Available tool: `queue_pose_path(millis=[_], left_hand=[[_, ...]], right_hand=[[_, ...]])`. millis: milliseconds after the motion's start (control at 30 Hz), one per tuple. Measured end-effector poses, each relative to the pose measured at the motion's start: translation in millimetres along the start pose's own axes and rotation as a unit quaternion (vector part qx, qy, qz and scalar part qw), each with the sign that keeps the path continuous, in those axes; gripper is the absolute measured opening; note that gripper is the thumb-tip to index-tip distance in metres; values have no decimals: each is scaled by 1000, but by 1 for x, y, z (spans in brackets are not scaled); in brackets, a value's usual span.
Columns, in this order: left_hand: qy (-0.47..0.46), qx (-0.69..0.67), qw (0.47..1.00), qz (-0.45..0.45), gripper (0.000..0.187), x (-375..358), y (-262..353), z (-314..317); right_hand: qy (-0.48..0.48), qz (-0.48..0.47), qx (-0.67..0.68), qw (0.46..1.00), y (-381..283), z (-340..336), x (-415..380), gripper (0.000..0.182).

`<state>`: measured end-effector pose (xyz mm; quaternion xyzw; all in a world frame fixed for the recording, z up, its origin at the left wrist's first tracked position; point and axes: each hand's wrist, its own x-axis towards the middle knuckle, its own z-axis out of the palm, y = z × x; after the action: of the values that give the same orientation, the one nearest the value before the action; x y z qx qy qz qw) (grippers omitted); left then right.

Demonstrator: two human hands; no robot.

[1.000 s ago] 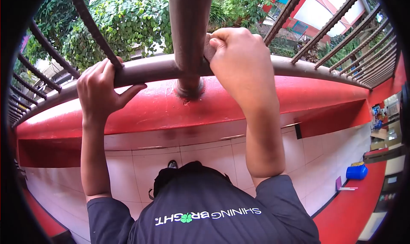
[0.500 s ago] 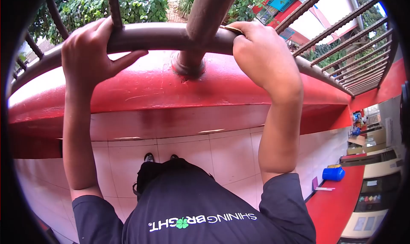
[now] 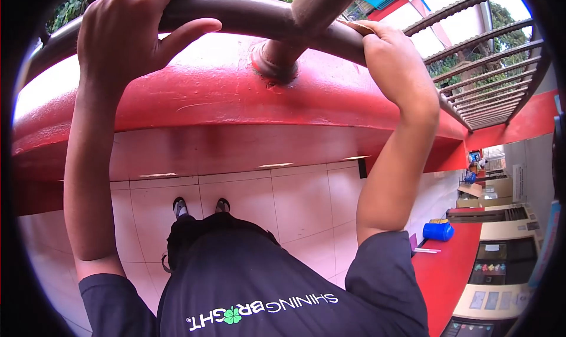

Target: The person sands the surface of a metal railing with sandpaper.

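Observation:
A thick brown metal rail (image 3: 247, 12) runs across the top, above a red painted ledge (image 3: 224, 101). My left hand (image 3: 121, 36) wraps over the rail at the upper left, its thumb stretched out below it. At the right, my right hand (image 3: 392, 51) rests on the rail beside the upright post (image 3: 330, 4), holding a thin brownish item (image 3: 361, 26) whose edge shows between thumb and fingers. Most of that item is hidden.
Twisted bars (image 3: 471, 54) slope down on the right. A blue container (image 3: 438, 231) stands on a red surface (image 3: 442, 278) at the lower right. Two shod feet (image 3: 180, 207) are on the tiled floor (image 3: 236, 195). Plants show beyond the rail.
The view has shifted, so the rail and ledge sit higher. My left hand appears higher and larger, my right hand farther right. Both remain at the rail.

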<state>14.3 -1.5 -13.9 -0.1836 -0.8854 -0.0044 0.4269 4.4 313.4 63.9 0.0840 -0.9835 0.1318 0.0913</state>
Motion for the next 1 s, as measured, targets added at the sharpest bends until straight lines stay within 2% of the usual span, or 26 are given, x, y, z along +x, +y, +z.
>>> queue_pose_path(millis=[33, 133, 167, 200, 267, 300, 367, 400, 433, 467, 500, 533, 600, 633, 667, 767, 833, 867, 933, 967, 1000], left_hand=[[8, 20, 999, 26, 70, -2, -6, 3], [-13, 10, 1000, 14, 71, 0, -2, -2], [30, 16, 999, 38, 70, 0, -4, 1], [30, 11, 999, 42, 70, 0, -3, 0], [-12, -7, 1000, 16, 69, 1, -3, -4], [-11, -8, 1000, 20, 69, 1, -3, -5], [-17, -14, 999, 31, 68, 2, -6, -5], [-18, -17, 999, 34, 68, 2, -7, -4], [-11, -18, 999, 30, 68, 2, -7, -2], [-5, -20, 999, 26, 67, 2, -7, -1], [0, -33, 999, 28, 66, 2, -6, -1], [2, -36, 999, 27, 66, 3, -6, -1], [-3, -30, 999, 33, 66, 3, -6, -3], [-5, -33, 999, 35, 66, 2, -7, -4], [-15, -38, 999, 30, 66, 2, -6, -4], [-11, -40, 999, 21, 65, 2, -6, -4], [-3, -39, 999, 20, 65, 2, -6, -4], [-20, -40, 999, 16, 65, 3, -7, -5], [-40, -47, 998, 19, 65, 2, -4, -5], [-19, -45, 999, 23, 65, 2, -3, -5], [5, -41, 999, 23, 65, 2, -4, -4]], right_hand=[[0, 2, -1, 1000, -7, 1, -8, 40], [89, -50, -92, 991, -39, 14, -36, 45], [137, -108, -45, 984, -27, 18, -28, 45], [60, 18, -17, 998, -16, 9, -18, 45], [84, -14, -34, 996, -6, 18, -12, 44], [87, -11, -33, 996, -2, 18, -13, 44], [107, -80, -82, 988, -10, 16, -15, 45], [107, -76, -83, 988, -2, 10, -5, 45], [24, -132, -147, 980, 14, -1, 13, 46], [-60, -185, -210, 958, -4, -10, 14, 46], [-58, 43, -59, 996, -20, -10, -3, 43], [-58, 45, -62, 995, -16, -8, -2, 43], [35, -175, -195, 964, -2, 2, -3, 49], [-37, 8, -16, 999, -29, -7, -8, 54], [-64, 30, -63, 996, -15, -9, 0, 56], [-49, 19, -111, 992, -16, -4, -6, 52], [38, -120, -170, 977, -23, 3, -22, 48], [37, -119, -170, 978, -19, 5, -16, 48], [58, -1, -110, 992, -6, 9, -9, 45], [98, -46, -101, 989, -5, 15, -14, 43], [102, -50, -101, 988, -5, 17, -19, 43]])
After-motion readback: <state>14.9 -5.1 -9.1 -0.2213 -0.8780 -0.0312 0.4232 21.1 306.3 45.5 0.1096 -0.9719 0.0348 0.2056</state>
